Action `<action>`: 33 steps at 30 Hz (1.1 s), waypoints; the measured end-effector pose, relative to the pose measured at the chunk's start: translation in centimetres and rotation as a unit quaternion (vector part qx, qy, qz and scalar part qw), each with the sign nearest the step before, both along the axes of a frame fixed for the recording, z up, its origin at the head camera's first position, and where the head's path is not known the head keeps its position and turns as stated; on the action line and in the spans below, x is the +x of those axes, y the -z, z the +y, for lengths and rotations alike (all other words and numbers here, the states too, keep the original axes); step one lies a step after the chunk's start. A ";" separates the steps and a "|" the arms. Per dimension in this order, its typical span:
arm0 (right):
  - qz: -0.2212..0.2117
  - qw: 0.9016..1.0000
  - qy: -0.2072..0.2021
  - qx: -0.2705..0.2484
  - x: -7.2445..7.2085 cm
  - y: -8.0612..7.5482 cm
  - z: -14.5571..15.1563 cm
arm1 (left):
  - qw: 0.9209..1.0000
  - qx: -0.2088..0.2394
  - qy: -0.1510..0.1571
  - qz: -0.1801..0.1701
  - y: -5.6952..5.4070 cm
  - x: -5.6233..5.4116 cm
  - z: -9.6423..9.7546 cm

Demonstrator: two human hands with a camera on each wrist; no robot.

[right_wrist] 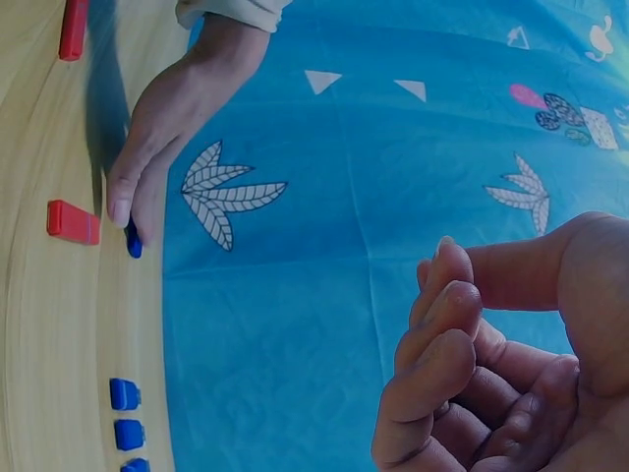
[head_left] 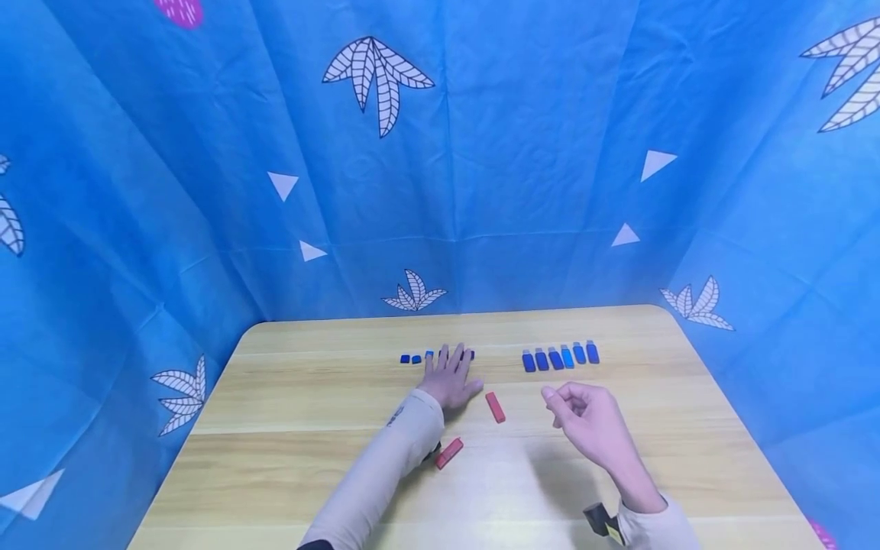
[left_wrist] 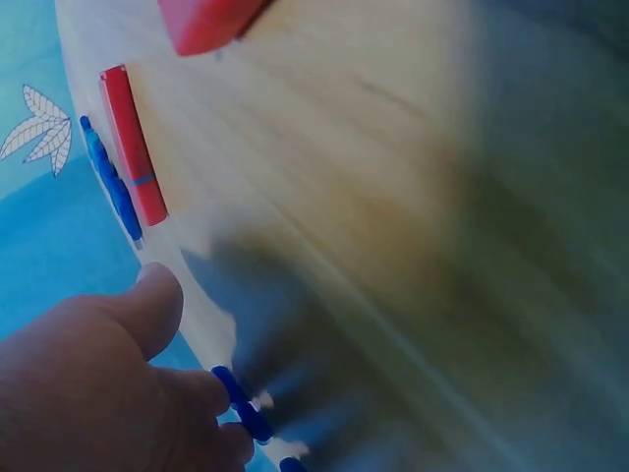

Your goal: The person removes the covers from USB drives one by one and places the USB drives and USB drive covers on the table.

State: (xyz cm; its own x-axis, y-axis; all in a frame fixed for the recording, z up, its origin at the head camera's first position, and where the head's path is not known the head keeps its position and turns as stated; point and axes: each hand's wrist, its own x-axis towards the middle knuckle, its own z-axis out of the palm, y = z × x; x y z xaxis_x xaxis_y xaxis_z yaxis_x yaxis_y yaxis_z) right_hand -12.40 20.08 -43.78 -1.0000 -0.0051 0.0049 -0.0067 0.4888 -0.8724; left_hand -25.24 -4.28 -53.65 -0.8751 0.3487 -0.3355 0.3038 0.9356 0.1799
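Observation:
My left hand [head_left: 450,380] reaches to the far side of the table, fingers straight and spread over a row of small blue caps [head_left: 416,359]. The fingers hide part of that row; in the left wrist view a blue piece [left_wrist: 243,405] shows right at the fingertips. Raised over the right side, my right hand [head_left: 584,420] has loosely curled fingers, with nothing visible in them. Beyond it stands a row of several blue pieces with greyish tips [head_left: 555,359], resembling USB sticks. One red stick [head_left: 495,407] lies between the hands. Another red stick [head_left: 450,453] is beside the left forearm.
The light wooden table [head_left: 275,428] has rounded far corners. A blue patterned cloth [head_left: 522,153] hangs behind it and along both sides.

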 end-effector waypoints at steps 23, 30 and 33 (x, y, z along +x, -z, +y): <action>0.023 1.000 -0.004 0.017 -0.5 0.3 -1.0 | 0.996 0.038 -0.062 0.048 0.8 0.1 -1.0; 0.023 0.998 -0.008 0.054 -1.7 0.8 -1.9 | 0.976 0.116 -0.109 0.150 -1.9 2.0 -2.2; 0.019 0.997 -0.018 0.067 -2.5 1.2 -2.3 | 0.962 0.154 -0.126 0.189 -2.8 3.3 -3.4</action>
